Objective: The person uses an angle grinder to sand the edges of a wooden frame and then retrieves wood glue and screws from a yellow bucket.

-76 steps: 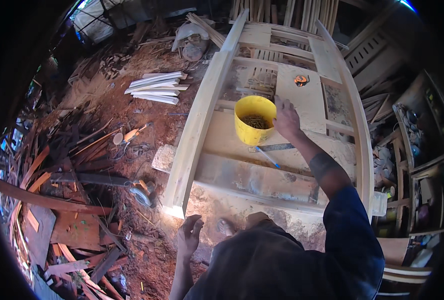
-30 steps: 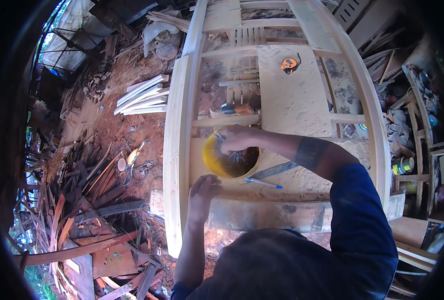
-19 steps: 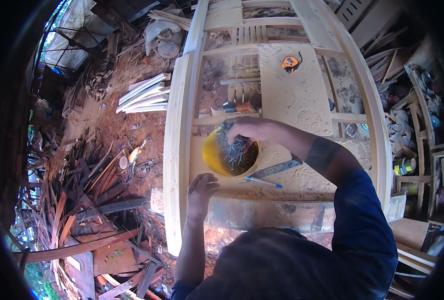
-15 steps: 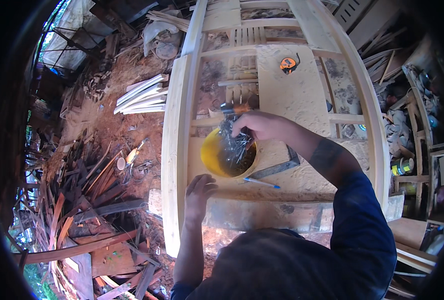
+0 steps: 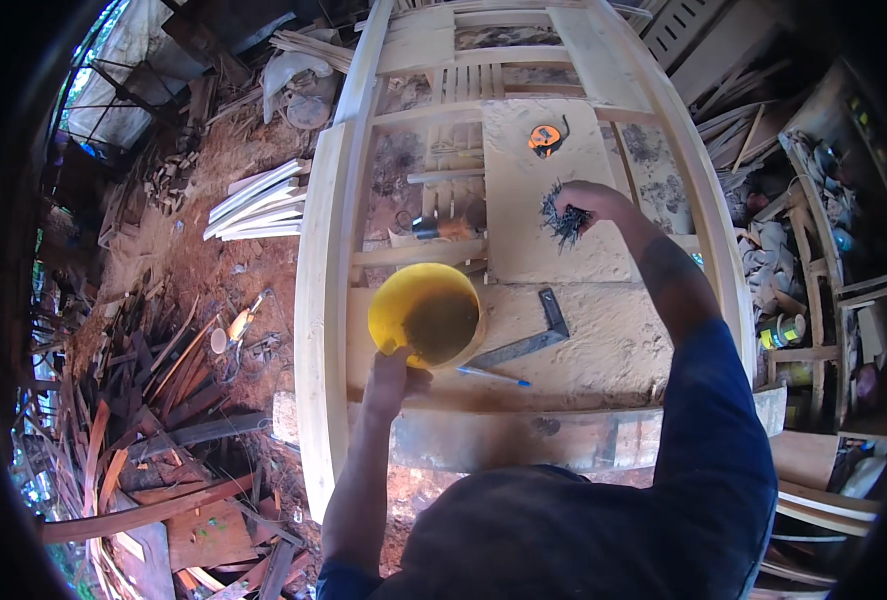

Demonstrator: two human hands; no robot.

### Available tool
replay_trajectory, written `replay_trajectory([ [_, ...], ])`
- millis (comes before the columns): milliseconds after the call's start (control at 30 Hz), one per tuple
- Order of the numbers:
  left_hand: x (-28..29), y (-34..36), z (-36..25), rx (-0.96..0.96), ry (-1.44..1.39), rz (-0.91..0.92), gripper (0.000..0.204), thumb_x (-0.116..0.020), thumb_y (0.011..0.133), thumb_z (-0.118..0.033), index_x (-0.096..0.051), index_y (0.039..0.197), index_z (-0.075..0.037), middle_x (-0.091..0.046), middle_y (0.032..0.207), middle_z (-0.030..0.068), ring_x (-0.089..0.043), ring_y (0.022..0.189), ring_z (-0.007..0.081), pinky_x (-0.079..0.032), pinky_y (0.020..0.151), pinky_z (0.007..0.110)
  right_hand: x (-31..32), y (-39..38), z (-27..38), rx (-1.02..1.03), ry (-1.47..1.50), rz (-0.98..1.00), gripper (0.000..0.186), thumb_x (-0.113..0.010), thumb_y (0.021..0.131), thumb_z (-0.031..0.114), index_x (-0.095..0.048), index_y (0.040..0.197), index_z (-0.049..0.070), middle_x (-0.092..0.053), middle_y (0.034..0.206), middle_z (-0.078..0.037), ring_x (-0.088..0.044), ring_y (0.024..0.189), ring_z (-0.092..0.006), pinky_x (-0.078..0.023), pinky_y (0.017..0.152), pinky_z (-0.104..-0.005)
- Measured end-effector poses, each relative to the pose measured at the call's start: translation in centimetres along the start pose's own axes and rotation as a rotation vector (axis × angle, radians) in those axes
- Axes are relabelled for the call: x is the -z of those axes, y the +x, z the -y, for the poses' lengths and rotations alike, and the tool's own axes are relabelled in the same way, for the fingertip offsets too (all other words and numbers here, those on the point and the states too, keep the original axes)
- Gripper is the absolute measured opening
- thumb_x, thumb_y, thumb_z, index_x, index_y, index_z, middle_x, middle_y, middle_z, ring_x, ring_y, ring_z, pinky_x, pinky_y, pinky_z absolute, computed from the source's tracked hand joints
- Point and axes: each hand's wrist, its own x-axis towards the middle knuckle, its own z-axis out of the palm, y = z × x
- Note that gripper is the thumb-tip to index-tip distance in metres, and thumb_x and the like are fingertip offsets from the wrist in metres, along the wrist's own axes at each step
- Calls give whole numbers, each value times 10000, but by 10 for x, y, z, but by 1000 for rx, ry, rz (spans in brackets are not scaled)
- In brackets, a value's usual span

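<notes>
A bunch of dark metal nails [image 5: 568,222] sticks out of my right hand [image 5: 596,203], which is closed around it above the dusty board [image 5: 524,160] in the middle of the bench. My left hand [image 5: 396,378] grips the near rim of a yellow bucket [image 5: 389,310], whose mouth is tilted toward me. Its inside is shadowed, so I cannot make out what is at the bottom. To the right of the bucket lies a metal try square [image 5: 524,345], with a blue pen [image 5: 494,376] just in front. An orange tape measure [image 5: 544,138] rests beyond my right hand.
Long timber rails [image 5: 322,300] and crosspieces form a frame around the bench. A tool with a dark end [image 5: 426,228] lies behind the bucket. Scrap wood [image 5: 184,400] and a stack of pale strips [image 5: 259,205] cover the ground at left. Cluttered shelving [image 5: 814,250] stands at right.
My right hand has lifted the nails out of the bucket and carried them right and away over the board. My left hand, empty before, has taken hold of the bucket's rim.
</notes>
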Motion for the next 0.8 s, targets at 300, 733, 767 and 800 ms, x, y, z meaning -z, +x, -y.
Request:
replay_trajectory([
  [300, 6, -83, -20, -312, -45, -99, 430, -467, 908, -110, -512, 1295, 72, -676, 821, 182, -655, 583, 219, -578, 512, 332, 0, 14, -31, 12, -407, -179, 384, -683, 799, 165, -661, 1099, -73, -707, 1056, -211, -754, 819, -334, -652, 623, -426],
  [733, -98, -285, 74, -473, -108, 69, 355, -502, 868, -91, -547, 1143, 128, -675, 775, 200, -688, 587, 252, -597, 437, 345, -87, -449, -113, 1138, -310, -124, 580, -674, 930, 224, -485, 1479, 209, -621, 1016, -74, -628, 814, -168, -544, 661, -337],
  [767, -120, -292, 80, -481, -69, 206, 347, -510, 862, -103, -566, 1110, 133, -682, 767, 198, -686, 573, 251, -600, 430, 346, -100, -496, -134, 1092, -631, -261, 552, -675, 918, 215, -514, 1445, 168, -662, 995, -111, -671, 830, -214, -555, 717, -362],
  [800, -144, -301, 87, -455, -46, 275, 348, -511, 860, -105, -573, 1105, 134, -684, 765, 196, -683, 566, 248, -600, 429, 343, -107, -534, -149, 1125, -840, -354, 539, -675, 912, 210, -528, 1428, 148, -682, 984, -130, -692, 838, -237, -561, 745, -374],
])
